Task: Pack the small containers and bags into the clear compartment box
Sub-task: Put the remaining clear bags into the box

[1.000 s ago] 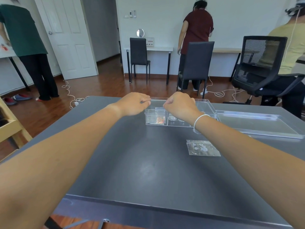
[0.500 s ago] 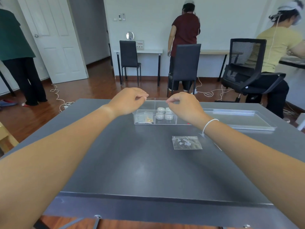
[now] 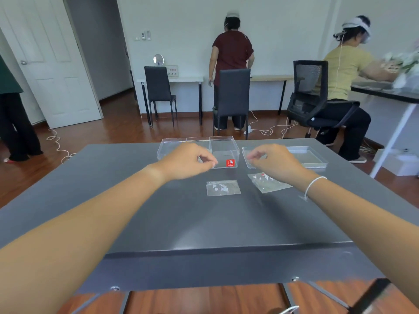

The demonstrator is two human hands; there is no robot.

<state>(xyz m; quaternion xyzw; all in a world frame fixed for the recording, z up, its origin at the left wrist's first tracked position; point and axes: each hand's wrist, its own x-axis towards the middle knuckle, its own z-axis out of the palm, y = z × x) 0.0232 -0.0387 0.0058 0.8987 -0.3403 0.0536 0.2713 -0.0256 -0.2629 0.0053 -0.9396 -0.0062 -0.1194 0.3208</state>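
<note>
Nearest me, a wide bare stretch of the grey surface (image 3: 204, 223). At 12 o'clock a small clear bag (image 3: 223, 188) lies flat, long axis left-right; a second bag (image 3: 268, 183) at 1 o'clock lies skewed under my right wrist. My left hand (image 3: 188, 160) and right hand (image 3: 273, 163) hover with fingertips pinched narrow; whether they hold anything I cannot tell. Beyond, the clear box (image 3: 223, 147) lies lengthwise left-right, its red sticker (image 3: 230, 162) unreadable; its lid (image 3: 303, 155) sits just beside at 2 o'clock.

On your counter (image 3: 158, 223) you have one clear compartment box (image 3: 223, 146), one clear lid (image 3: 303, 155) beside it, and two small zip bags: one (image 3: 223, 188) lying flat, another (image 3: 268, 183) under your right wrist. Behind it you can count three chairs: two black dining chairs (image 3: 158, 87) (image 3: 233, 91) and one mesh office chair (image 3: 310, 87).
</note>
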